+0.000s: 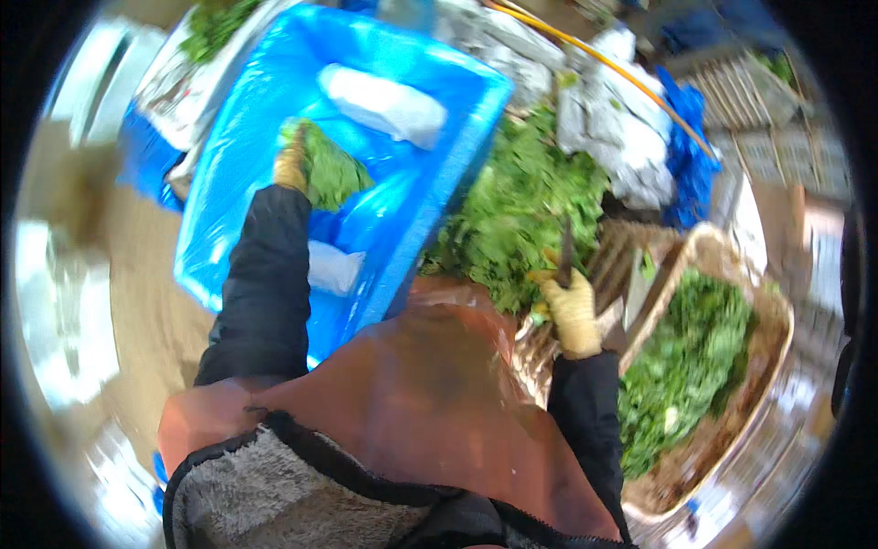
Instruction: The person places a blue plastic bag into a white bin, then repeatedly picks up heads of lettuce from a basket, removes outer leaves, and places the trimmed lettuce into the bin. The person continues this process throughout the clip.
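My left hand, in a yellowish work glove, is over a box lined with blue plastic film. It grips a bunch of leafy greens, whose leaves hang to the right. Two white wrapped packs lie in the box, an upper pack and a lower pack partly behind my left sleeve. My right hand, gloved alike, holds a knife with its dark blade pointing away from me. Just beyond that hand lies a loose heap of leafy greens, right of the box.
A dirty, pale-rimmed crate with more greens stands at my right. Crumpled white sacks lie beyond the heap, crossed by an orange pole. Another container with greens is at upper left.
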`<act>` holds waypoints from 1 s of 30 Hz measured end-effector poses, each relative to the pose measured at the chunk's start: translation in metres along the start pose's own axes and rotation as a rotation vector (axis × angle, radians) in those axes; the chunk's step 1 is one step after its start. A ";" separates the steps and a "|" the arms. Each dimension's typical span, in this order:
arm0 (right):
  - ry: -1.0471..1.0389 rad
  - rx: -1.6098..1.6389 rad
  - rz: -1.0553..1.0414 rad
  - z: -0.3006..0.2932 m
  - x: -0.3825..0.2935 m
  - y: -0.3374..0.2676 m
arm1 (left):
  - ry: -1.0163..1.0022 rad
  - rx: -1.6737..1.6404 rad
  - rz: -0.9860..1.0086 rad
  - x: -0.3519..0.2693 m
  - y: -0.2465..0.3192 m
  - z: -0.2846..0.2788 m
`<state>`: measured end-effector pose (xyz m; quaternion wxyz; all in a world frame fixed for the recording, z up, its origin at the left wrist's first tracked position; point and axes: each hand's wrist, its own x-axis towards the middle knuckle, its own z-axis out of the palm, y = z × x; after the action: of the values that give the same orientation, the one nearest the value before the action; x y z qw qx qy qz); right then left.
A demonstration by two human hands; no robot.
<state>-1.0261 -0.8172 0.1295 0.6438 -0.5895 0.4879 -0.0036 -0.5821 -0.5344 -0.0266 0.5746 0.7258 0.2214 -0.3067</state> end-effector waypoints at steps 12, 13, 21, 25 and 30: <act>1.075 -1.093 -0.315 -0.234 -0.153 0.105 | 0.028 0.125 0.870 -0.051 0.025 0.078; 1.046 -1.022 -0.111 -0.264 -0.156 0.106 | -0.030 0.166 0.978 -0.099 0.020 0.119; 0.646 -1.389 0.126 -0.338 -0.068 0.117 | -1.133 0.364 1.151 -0.414 -0.110 0.365; 0.934 -1.145 -0.367 -0.334 -0.127 0.157 | -1.466 0.601 0.591 -0.425 -0.154 0.346; 1.216 -0.351 -0.440 -0.274 -0.181 0.131 | -1.680 0.280 -0.350 -0.411 -0.177 0.352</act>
<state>-1.3689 -0.8798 0.1891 0.1330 -0.6643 0.6255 -0.3869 -1.0616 -0.8203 0.0842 0.3977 0.2788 -0.2074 -0.8492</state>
